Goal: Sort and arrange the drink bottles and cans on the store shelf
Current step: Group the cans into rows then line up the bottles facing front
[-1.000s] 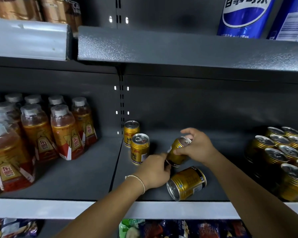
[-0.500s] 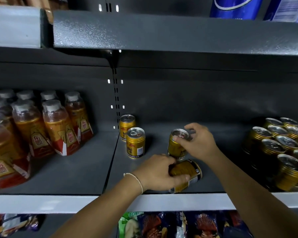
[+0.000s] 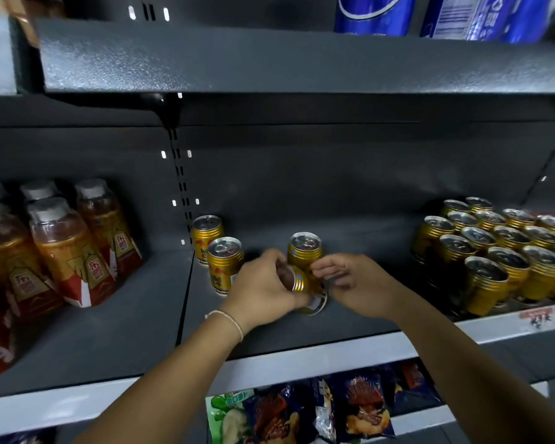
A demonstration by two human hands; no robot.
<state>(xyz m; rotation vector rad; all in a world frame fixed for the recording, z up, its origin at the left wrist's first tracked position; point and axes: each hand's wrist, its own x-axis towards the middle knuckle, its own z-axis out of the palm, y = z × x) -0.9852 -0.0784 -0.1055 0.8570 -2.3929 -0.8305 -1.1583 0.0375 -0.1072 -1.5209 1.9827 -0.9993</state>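
The left hand [image 3: 263,286] grips the tipped can [image 3: 300,282], likely to right it (for the row); the right hand [image 3: 353,283] curls its fingers alongside, hold unclear.

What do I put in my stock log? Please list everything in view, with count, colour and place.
Upright gold cans: three, gold, left and middle of the centre bay.
Tilted gold can: one, gold, in front of the middle upright can.
Massed gold cans: over a dozen, gold, right of the bay, cut off by the edge.
Bottles: at least six, orange with grey caps and red labels, left bay.
Blue packs: at least two, blue and white, upper shelf.
Snack bags: several, mixed colours, shelf below.
Shelf: one, dark grey.
Bracelet: one, pale, left wrist.
Left hand: grips the tilted gold can.
Right hand: fingers reach towards that can.
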